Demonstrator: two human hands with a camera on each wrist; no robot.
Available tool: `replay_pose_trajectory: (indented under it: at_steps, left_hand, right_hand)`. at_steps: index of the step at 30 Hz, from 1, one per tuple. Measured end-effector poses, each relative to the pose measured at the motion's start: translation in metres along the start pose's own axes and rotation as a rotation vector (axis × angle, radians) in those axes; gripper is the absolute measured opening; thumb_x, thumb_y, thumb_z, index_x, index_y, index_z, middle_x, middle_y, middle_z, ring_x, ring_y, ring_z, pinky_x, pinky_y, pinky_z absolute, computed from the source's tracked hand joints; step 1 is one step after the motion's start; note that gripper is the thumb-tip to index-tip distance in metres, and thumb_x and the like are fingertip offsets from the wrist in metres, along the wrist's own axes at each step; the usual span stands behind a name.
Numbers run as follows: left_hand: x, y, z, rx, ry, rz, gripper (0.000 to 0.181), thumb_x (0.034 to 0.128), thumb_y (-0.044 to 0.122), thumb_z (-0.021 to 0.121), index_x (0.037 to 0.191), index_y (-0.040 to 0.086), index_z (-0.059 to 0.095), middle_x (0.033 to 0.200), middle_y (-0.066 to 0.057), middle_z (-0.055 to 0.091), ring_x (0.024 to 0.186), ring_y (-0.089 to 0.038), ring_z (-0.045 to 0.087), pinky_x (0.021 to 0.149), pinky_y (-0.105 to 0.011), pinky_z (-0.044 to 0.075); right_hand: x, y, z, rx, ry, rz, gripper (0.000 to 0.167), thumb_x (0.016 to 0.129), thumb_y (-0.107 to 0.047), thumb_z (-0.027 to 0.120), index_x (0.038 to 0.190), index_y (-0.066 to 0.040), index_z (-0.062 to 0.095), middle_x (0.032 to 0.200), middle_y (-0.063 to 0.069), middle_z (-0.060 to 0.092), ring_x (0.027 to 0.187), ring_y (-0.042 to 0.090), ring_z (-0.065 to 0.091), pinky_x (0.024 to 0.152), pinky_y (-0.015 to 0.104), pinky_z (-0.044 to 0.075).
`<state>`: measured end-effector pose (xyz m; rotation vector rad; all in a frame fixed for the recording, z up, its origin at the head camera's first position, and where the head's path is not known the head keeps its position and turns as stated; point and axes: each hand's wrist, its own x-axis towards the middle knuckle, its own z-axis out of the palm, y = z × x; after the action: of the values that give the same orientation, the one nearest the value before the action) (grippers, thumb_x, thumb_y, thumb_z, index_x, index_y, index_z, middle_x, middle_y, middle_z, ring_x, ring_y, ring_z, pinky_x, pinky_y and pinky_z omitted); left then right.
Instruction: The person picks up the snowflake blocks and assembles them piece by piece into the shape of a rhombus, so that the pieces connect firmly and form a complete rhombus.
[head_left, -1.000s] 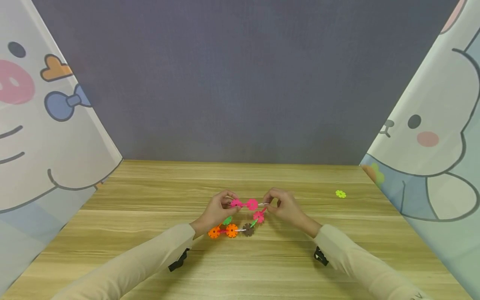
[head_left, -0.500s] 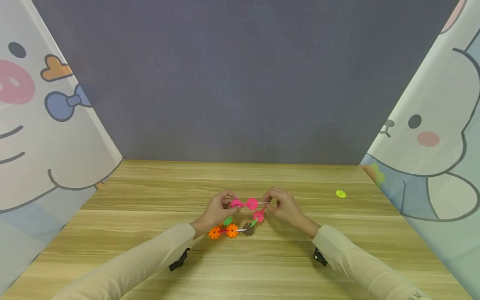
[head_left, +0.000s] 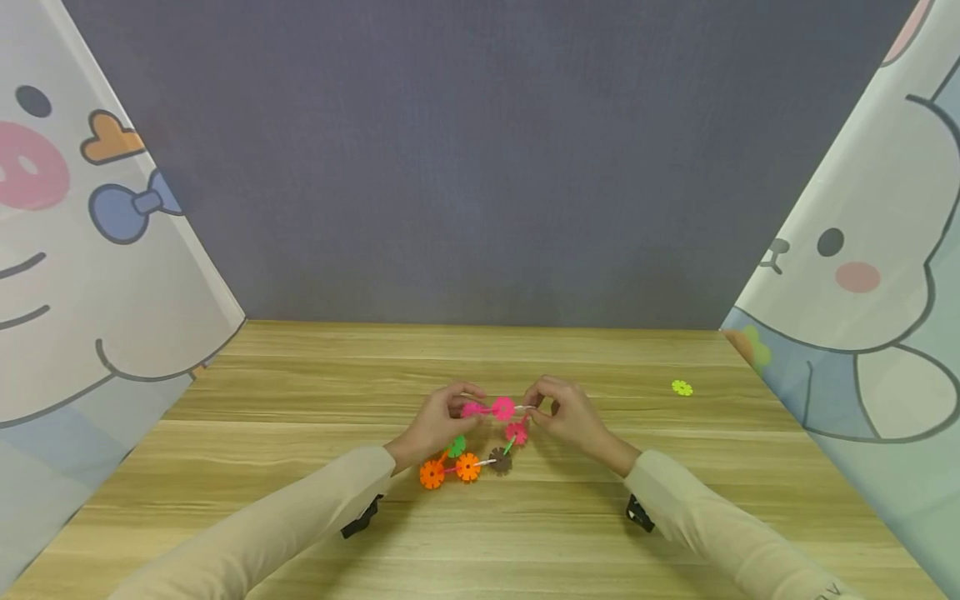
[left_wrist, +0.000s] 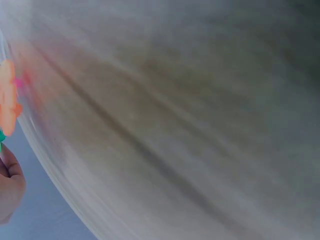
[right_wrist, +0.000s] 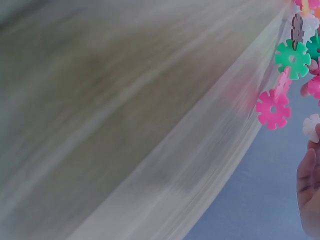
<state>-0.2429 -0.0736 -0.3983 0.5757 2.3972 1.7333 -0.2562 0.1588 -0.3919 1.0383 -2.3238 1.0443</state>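
A chain of interlocking plastic snowflake discs hangs between my hands in the head view. My left hand (head_left: 437, 422) holds a pink snowflake disc (head_left: 472, 409) near its left end, between thumb and fingers. Beside it is another pink disc (head_left: 503, 407), joined to a white disc (head_left: 522, 407) that my right hand (head_left: 567, 419) pinches. The lower part carries a pink disc (head_left: 516, 433), a dark brown disc (head_left: 500, 461), two orange discs (head_left: 468, 467) and a green disc (head_left: 456, 447). In the right wrist view, a pink disc (right_wrist: 273, 109) hangs apart from the right fingers.
A loose yellow-green snowflake disc (head_left: 682, 388) lies at the right of the wooden table (head_left: 525, 533). A grey panel (head_left: 480, 167) stands behind the table, with cartoon-printed panels (head_left: 862, 275) at both sides.
The lower part of the chain has swung slightly towards me and to the right. My left hand has shifted a little and its fingers have loosened slightly. The right hand has barely moved.
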Motion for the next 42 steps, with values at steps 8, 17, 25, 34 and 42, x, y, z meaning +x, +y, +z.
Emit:
replay_pose_trajectory:
  at_steps: [8, 17, 25, 34, 42]
  left_hand:
    - [0.003, 0.002, 0.003, 0.039, -0.049, 0.064, 0.037, 0.0849, 0.005, 0.062, 0.121, 0.009, 0.057, 0.114, -0.010, 0.063, 0.096, -0.021, 0.062, 0.073, -0.022, 0.052]
    - [0.006, 0.000, 0.003, 0.098, -0.041, 0.093, 0.034, 0.0834, 0.013, 0.066, 0.117, 0.012, 0.061, 0.113, -0.007, 0.064, 0.102, -0.020, 0.059, 0.078, -0.020, 0.050]
    - [0.007, -0.001, 0.001, 0.089, -0.035, 0.095, 0.033, 0.0823, 0.012, 0.067, 0.114, 0.011, 0.062, 0.111, -0.008, 0.064, 0.097, -0.019, 0.061, 0.074, -0.021, 0.052]
    - [0.008, -0.001, 0.002, 0.102, -0.039, 0.091, 0.032, 0.0824, 0.014, 0.067, 0.114, 0.013, 0.063, 0.112, -0.007, 0.064, 0.096, -0.018, 0.062, 0.072, -0.020, 0.052]
    - [0.007, 0.000, 0.002, 0.077, -0.052, 0.097, 0.033, 0.0833, 0.009, 0.065, 0.116, 0.011, 0.061, 0.115, -0.009, 0.063, 0.098, -0.019, 0.062, 0.073, -0.020, 0.052]
  right_hand:
    - [0.001, -0.002, 0.001, 0.013, -0.019, 0.036, 0.013, 0.075, 0.002, 0.070, 0.078, -0.009, 0.064, 0.074, -0.001, 0.062, 0.065, 0.007, 0.055, 0.047, 0.021, 0.043]
    - [0.002, -0.004, 0.000, 0.022, -0.031, 0.055, 0.010, 0.076, 0.000, 0.069, 0.079, -0.008, 0.064, 0.074, 0.001, 0.063, 0.065, 0.008, 0.056, 0.048, 0.021, 0.043]
    - [0.003, -0.004, 0.000, 0.031, -0.020, 0.054, 0.013, 0.075, 0.004, 0.069, 0.078, -0.007, 0.064, 0.074, 0.002, 0.063, 0.066, 0.008, 0.055, 0.048, 0.022, 0.044]
    - [0.006, -0.008, 0.000, 0.033, -0.058, 0.047, 0.013, 0.075, 0.004, 0.069, 0.079, -0.007, 0.064, 0.075, 0.003, 0.064, 0.066, 0.009, 0.056, 0.049, 0.021, 0.044]
    - [0.008, -0.009, 0.002, 0.046, -0.019, 0.030, 0.009, 0.076, 0.001, 0.070, 0.078, -0.005, 0.065, 0.074, 0.003, 0.064, 0.064, 0.009, 0.057, 0.048, 0.018, 0.044]
